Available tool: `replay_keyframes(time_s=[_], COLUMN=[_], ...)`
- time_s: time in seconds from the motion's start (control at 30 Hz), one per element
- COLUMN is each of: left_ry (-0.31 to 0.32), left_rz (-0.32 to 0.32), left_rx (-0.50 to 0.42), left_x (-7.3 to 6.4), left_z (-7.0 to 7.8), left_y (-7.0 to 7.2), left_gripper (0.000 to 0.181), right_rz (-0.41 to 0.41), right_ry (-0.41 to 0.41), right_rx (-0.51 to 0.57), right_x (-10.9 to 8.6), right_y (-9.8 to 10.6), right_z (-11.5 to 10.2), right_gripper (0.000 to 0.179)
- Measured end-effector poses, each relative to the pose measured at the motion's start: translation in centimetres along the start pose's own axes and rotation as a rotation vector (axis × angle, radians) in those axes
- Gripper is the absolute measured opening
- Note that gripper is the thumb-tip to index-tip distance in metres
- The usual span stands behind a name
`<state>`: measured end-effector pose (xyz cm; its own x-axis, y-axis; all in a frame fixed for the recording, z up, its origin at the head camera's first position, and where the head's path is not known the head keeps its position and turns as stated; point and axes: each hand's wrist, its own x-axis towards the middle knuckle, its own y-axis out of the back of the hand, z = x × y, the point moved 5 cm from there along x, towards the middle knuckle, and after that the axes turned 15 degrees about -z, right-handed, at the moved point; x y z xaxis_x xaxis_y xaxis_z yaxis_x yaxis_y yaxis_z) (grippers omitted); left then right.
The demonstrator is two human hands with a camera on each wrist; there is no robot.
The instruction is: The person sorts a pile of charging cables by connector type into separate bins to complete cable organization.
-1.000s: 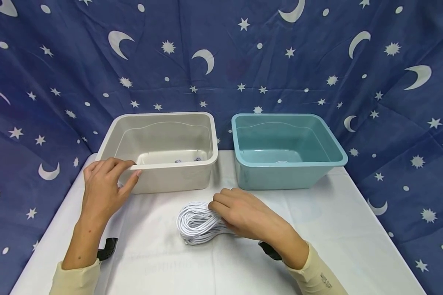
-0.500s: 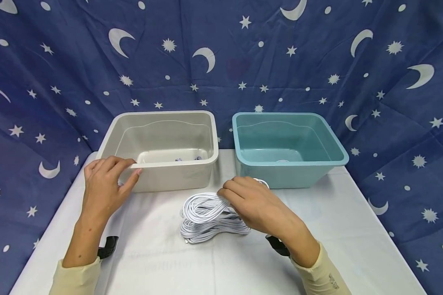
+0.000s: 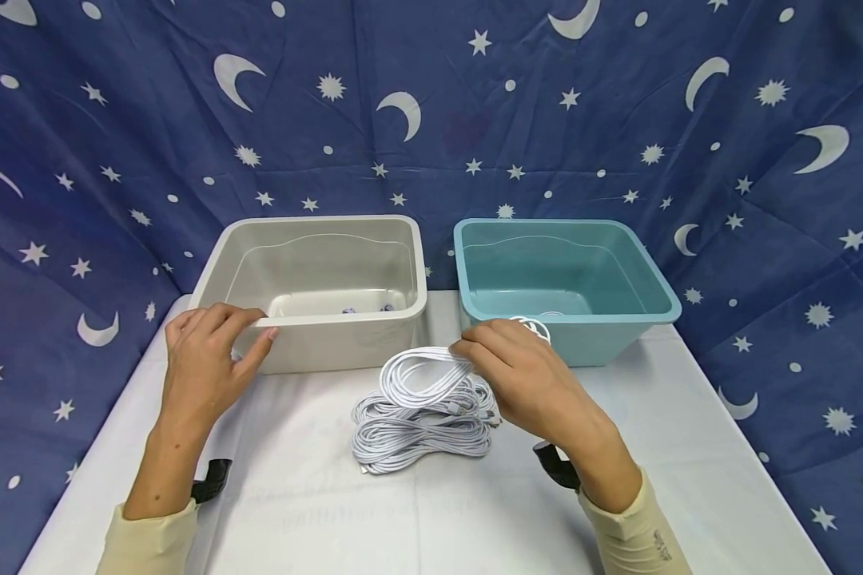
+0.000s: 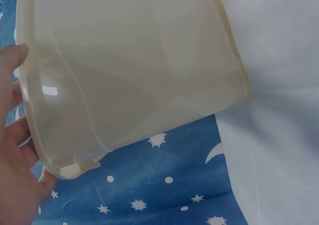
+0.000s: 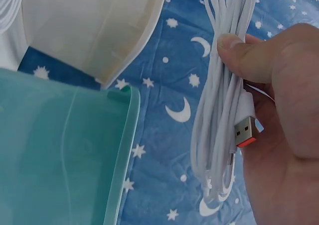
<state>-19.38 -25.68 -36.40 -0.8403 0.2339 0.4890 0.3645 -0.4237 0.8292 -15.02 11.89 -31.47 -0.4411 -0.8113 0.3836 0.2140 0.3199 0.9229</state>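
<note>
My right hand [image 3: 528,375] pinches a coiled white USB cable [image 5: 214,100] between thumb and fingers. One loop droops left over more coiled white cables [image 3: 417,443] on the table; another sticks out beyond the hand, overlapping the front of the teal bin [image 3: 611,339] in the head view. Close to the palm, the right wrist view shows its metal USB plug [image 5: 245,130] with an orange edge. At the left, my left hand [image 3: 204,363] grips the front rim of the beige bin [image 3: 338,347], thumb and fingers on either side.
White cloth [image 3: 345,523] covers the table. Small bluish-purple pieces [image 3: 387,307] lie on the beige bin's floor, and a thin pale curved line [image 3: 550,313] shows in the teal bin. Behind both bins hangs a blue curtain [image 3: 439,136] with moons and stars.
The right hand has lifted one coiled cable off the pile and moved up and right toward the teal bin. The other coils stay on the table. The left hand keeps its place.
</note>
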Motion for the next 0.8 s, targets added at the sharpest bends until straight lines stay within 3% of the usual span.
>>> replay_keyframes(time_s=[0.33,0.8], left_ry=[0.001,0.009], left_rz=[-0.004,-0.006], left_rx=[0.0,-0.004], left_x=[0.1,0.0], left_z=[0.0,-0.1], left_y=[-0.1,-0.1], left_gripper=[0.03,0.03], right_rz=[0.127,0.216], right_ry=[-0.013,-0.143], right_rx=[-0.001,-0.022], right_x=[-0.9,-2.6], right_y=[0.9,1.3], right_z=[2.2,6.1], right_gripper=[0.033,0.032])
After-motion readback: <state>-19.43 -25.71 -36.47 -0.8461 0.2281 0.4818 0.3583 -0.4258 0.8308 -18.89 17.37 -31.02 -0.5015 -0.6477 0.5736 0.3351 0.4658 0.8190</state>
